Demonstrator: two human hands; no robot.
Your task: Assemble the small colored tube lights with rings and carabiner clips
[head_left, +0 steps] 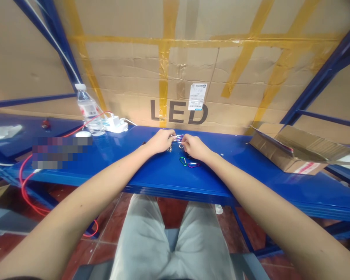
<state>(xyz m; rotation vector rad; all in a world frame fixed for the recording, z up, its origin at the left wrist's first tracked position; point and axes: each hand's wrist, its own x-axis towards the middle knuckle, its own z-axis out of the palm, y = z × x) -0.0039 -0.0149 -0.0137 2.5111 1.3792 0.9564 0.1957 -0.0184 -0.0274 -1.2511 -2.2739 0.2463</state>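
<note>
My left hand (163, 140) and my right hand (195, 147) meet closely over the blue tabletop, fingers bent and closed. Between the fingertips lie small shiny purple-blue and silver metal pieces (179, 137), too small to tell apart. A silver metal ring (181, 146) shows at the pinched fingertips of my right hand. What my left fingers pinch is hidden. Just below that hand are tiny metal bits (170, 149). Nearer the table's front lie a green carabiner (182, 161) and a red and purple-blue carabiner (193, 165), untouched.
An opened cardboard box (282, 151) stands at the right. On the left are a water bottle (90, 111), a white power strip (116, 123) and a red cable (22, 179). A large cardboard sheet (128, 70) marked LED rises behind the blue table (163, 175).
</note>
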